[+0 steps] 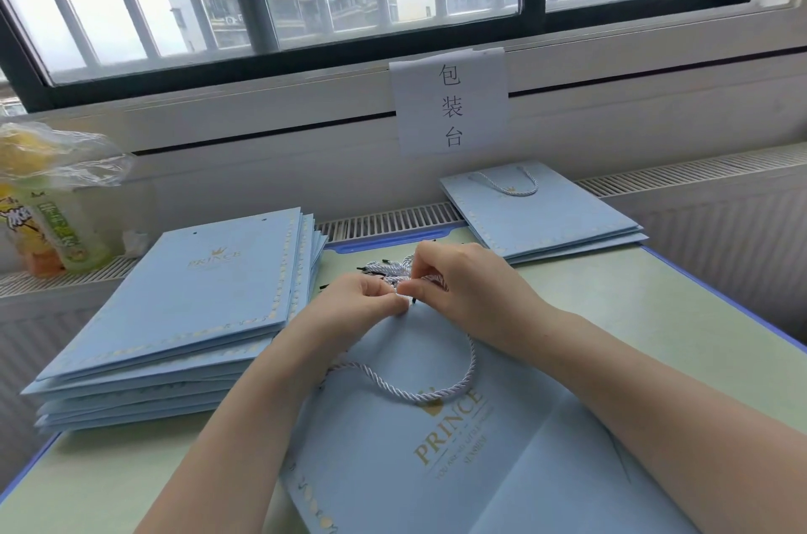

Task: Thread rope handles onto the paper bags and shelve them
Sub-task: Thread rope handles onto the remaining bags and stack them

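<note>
- Head view: light-blue paper bag (458,459) lies flat on the green table (655,293) at 6 o'clock.
- Left hand (353,302) and right hand (458,275) meet at the bag's top edge, fingertips pressed together, apparently pinching the end of the rope handle (419,385).
- Unthreaded bags (183,315) stacked at 9 o'clock.
- Finished bags (541,210) at 1 o'clock.

Found bare table (655,315) right of the hands; stacked bags (174,315) blocked the left, threaded bags (546,219) the far right.
</note>
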{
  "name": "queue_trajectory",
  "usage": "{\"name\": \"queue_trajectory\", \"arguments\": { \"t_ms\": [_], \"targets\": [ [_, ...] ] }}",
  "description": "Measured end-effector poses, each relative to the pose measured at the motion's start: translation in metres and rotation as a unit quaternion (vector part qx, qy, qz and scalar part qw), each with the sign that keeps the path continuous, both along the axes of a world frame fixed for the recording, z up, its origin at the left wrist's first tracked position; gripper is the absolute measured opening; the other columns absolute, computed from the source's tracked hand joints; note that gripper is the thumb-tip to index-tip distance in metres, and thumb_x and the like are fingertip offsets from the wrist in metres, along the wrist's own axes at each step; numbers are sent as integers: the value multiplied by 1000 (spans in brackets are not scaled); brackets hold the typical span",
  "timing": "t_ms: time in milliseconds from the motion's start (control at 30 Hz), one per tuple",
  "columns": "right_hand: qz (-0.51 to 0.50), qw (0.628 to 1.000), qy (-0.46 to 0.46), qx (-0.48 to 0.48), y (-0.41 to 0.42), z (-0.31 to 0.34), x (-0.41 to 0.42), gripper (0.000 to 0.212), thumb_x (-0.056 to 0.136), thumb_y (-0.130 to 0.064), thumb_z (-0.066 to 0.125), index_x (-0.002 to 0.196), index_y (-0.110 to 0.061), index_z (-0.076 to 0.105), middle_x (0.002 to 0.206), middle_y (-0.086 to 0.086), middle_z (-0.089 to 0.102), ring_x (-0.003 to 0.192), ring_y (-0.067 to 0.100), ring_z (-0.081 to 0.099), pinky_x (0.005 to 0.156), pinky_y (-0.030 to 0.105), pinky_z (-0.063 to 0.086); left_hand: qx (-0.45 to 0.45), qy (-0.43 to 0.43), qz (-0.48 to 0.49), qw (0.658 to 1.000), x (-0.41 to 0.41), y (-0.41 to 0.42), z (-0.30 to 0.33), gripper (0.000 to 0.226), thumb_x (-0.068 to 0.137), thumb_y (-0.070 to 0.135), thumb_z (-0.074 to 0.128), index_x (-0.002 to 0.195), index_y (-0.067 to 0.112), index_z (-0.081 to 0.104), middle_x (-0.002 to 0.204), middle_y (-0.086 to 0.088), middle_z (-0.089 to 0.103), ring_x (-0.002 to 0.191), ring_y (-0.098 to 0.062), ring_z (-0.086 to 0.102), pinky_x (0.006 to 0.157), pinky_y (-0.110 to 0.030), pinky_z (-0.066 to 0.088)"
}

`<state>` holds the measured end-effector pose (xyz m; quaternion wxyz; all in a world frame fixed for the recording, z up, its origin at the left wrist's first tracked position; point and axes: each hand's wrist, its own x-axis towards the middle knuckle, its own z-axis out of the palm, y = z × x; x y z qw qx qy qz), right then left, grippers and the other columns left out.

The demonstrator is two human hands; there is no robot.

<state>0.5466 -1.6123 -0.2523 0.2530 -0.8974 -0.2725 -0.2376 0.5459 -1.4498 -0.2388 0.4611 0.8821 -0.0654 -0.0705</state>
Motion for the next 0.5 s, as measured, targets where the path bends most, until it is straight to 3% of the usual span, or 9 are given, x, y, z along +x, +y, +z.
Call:
{"name": "queue_trajectory", "arguments": {
  "t_ms": [167,300,500],
  "targets": [
    [17,1000,-8,16,3,-3,0,21,90,-37,59,89,-16,56,73,-10,48,71,17,45,66,40,45,-14,14,-2,1000,2,2,0,22,84,19,64,91,-1,68,81,-11,57,77,-19,48,74,-31,36],
    [47,994,43,87,2,-4,5,20,87,-32,66,84,-14,60,69,-3,58,67,21,52,65,42,46,-47,54,-7,997,-1,4,4,44,61,32,63,88,-1,66,83,-12,52,78,-22,45,75,-35,34],
    [75,978,120,154,2,-5,9,15,83,-26,71,72,-27,61,69,-8,63,67,7,55,68,31,46,-80,68,-8,994,2,4,-1,23,85,7,57,96,-11,65,82,-19,61,75,-25,55,74,-34,43]
  ]
}}
